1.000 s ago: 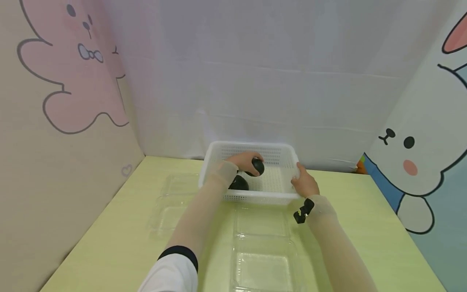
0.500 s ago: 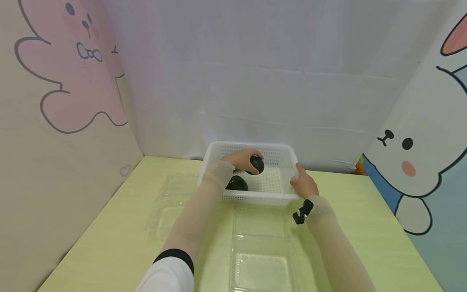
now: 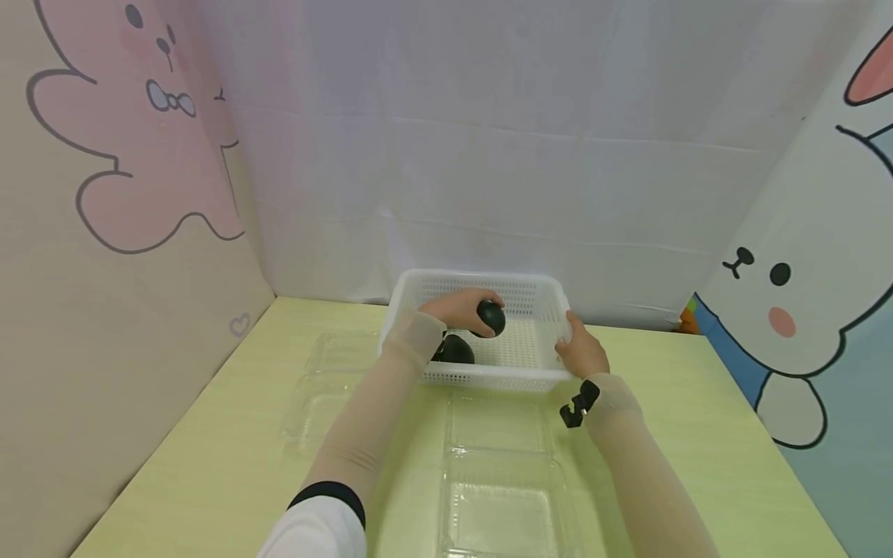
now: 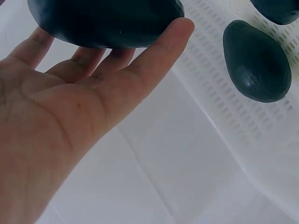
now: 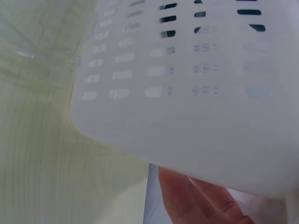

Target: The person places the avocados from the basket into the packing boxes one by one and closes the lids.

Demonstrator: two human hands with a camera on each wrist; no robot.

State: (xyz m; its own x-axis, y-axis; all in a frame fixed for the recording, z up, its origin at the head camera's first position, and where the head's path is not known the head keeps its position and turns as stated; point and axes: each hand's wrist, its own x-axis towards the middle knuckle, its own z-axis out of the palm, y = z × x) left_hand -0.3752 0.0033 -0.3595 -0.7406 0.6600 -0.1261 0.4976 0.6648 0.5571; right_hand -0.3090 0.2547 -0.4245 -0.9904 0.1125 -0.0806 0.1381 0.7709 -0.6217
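In the head view a white perforated plastic basket (image 3: 516, 377) stands toward the back of the table. My left hand (image 3: 463, 308) reaches into it and grips a dark green avocado (image 3: 491, 318) between thumb and fingers. The left wrist view shows the held avocado (image 4: 110, 23) up close, at the fingertips. Below and beside the left wrist, another avocado (image 3: 456, 350) lies in the basket; two avocados in the basket show in the left wrist view. My right hand (image 3: 582, 349) holds the basket's right end at the rim, its fingers (image 5: 187, 196) partly hidden by the wall.
A clear plastic clamshell box (image 3: 502, 504) lies unfolded on the table in front of the basket. Another clear box (image 3: 324, 403) lies to the left, partly behind the left arm. A white sheet (image 3: 502, 170) hangs right behind the basket.
The left wrist has shifted slightly to the left, with the avocado still in the hand. The right hand and the basket stay where they were.
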